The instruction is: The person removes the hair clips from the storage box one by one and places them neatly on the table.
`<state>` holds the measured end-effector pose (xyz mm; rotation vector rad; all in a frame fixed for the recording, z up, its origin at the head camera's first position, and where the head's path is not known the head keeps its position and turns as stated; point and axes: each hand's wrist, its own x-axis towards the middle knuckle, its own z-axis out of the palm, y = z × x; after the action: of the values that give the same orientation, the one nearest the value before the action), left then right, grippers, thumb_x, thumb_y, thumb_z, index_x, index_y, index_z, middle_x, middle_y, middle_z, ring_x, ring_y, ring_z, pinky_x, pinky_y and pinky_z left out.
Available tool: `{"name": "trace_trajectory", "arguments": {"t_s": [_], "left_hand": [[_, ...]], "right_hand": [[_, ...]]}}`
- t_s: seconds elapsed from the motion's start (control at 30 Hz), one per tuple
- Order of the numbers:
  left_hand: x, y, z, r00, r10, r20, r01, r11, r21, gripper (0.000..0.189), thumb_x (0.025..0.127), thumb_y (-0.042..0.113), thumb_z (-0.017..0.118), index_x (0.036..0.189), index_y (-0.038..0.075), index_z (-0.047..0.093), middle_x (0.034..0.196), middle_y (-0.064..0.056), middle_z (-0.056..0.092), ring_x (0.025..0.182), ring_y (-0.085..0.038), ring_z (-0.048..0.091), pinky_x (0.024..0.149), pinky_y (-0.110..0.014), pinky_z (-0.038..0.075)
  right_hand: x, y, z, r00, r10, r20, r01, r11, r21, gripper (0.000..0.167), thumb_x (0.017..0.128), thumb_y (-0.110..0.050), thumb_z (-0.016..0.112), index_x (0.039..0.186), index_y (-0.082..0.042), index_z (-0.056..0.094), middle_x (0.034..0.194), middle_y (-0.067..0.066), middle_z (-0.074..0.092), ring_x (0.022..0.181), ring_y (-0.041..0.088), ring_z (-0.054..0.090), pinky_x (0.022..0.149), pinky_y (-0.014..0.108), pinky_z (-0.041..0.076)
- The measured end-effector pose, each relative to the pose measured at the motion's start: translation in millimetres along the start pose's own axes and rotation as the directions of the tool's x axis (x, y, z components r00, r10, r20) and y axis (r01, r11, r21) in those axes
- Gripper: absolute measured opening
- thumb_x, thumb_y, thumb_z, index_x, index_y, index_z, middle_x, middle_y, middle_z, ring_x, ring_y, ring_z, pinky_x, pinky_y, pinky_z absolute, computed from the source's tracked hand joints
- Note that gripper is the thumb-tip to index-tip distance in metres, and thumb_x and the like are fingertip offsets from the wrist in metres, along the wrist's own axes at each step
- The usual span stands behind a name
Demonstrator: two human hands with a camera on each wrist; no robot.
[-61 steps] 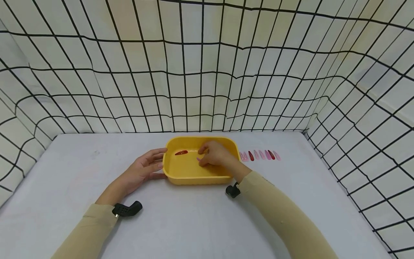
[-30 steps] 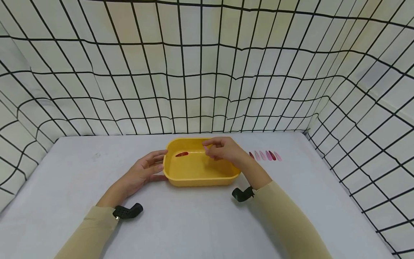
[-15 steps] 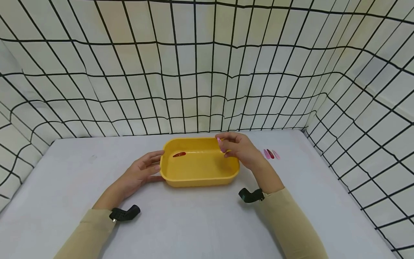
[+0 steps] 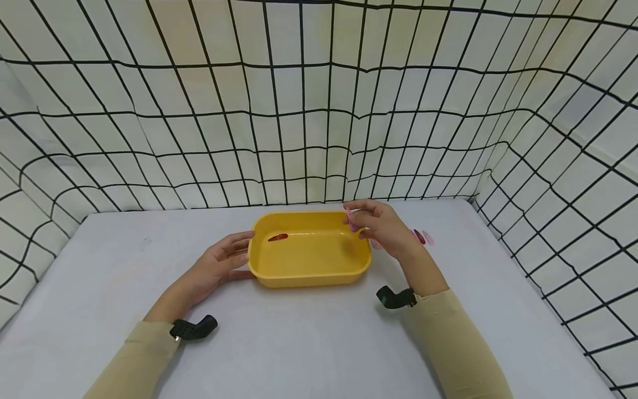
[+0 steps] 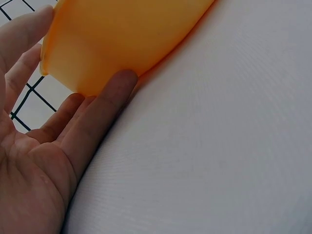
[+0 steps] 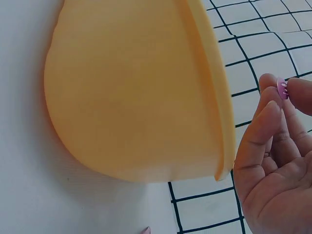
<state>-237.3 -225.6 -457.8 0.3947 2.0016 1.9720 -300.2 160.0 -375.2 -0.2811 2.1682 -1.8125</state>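
Observation:
My right hand pinches a pink hair snap clip between thumb and fingertips, over the right end of a yellow plastic tray. In the right wrist view the end of that pink clip pokes out of the pinch, beside the tray's rim. My left hand rests at the tray's left end, fingers extended, some at the rim and one lower against the outer wall. Inside the tray, toward the left, lies a dark red snap clip.
Right of the tray, a row of clips lies on the white table, including a red clip and a pink clip. My right hand and wrist hide part of the row. A black grid-patterned white cloth stands behind the table.
My right hand has lifted the pink hair clip off the tray's floor and carried it right to the tray's right rim. The left hand has stayed at the tray's left end.

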Motion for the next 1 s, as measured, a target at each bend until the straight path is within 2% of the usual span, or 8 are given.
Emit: {"name": "trace_trajectory", "arguments": {"t_s": [0.3,0.5,0.77,0.9,1.0], "left_hand": [[-1.4,-0.2,1.7,1.000,-0.010,0.000,0.010,1.000,0.005,0.055,0.103,0.018,0.056,0.154,0.015,0.034,0.157,-0.018,0.031,0.120,-0.017,0.061,0.093,-0.040,0.057],[-0.3,-1.9,0.8,1.000,-0.003,0.007,0.003,1.000,0.002,0.055,0.103,0.018,0.056,0.154,0.015,0.034,0.158,-0.017,0.031,0.121,-0.018,0.061,0.093,-0.040,0.057],[0.2,-3.0,-0.1,1.000,-0.004,0.003,0.004,1.000,0.009,0.055,0.103,0.019,0.056,0.154,0.015,0.034,0.158,-0.017,0.031,0.121,-0.018,0.061,0.093,-0.040,0.057],[-0.2,-1.4,0.3,1.000,0.002,0.006,-0.002,1.000,0.001,0.055,0.103,0.017,0.056,0.154,0.015,0.034,0.158,-0.018,0.031,0.121,-0.018,0.061,0.093,-0.040,0.057],[-1.0,-0.5,0.3,1.000,0.006,0.007,-0.006,1.000,-0.005,0.055,0.103,0.016,0.055,0.154,0.014,0.034,0.158,-0.019,0.030,0.121,-0.018,0.060,0.093,-0.041,0.057]], "right_hand": [[-3.9,0.7,-15.2,0.998,-0.032,-0.061,0.029,0.999,-0.042,0.030,0.099,-0.018,0.060,0.129,-0.015,0.063,0.109,0.011,0.068,0.098,0.028,0.061,0.086,0.037,0.057],[-8.6,-0.5,-29.4,0.994,-0.052,-0.098,0.049,0.998,-0.029,0.032,0.101,-0.019,0.059,0.132,-0.013,0.061,0.108,0.009,0.066,0.095,0.024,0.057,0.081,0.031,0.056],[-9.8,3.6,-50.0,0.983,-0.068,-0.169,0.064,0.997,-0.031,0.034,0.100,-0.021,0.062,0.132,-0.011,0.060,0.103,0.002,0.068,0.093,0.021,0.059,0.077,0.024,0.055],[-8.1,9.4,-59.9,0.972,-0.066,-0.225,0.051,0.996,-0.072,0.035,0.099,-0.023,0.063,0.132,-0.011,0.060,0.107,0.007,0.068,0.094,0.021,0.060,0.078,0.024,0.056],[-5.6,16.9,-65.9,0.965,-0.042,-0.260,0.011,0.993,-0.117,0.036,0.099,-0.025,0.062,0.134,-0.012,0.060,0.114,0.014,0.067,0.096,0.023,0.060,0.083,0.027,0.057]]}}
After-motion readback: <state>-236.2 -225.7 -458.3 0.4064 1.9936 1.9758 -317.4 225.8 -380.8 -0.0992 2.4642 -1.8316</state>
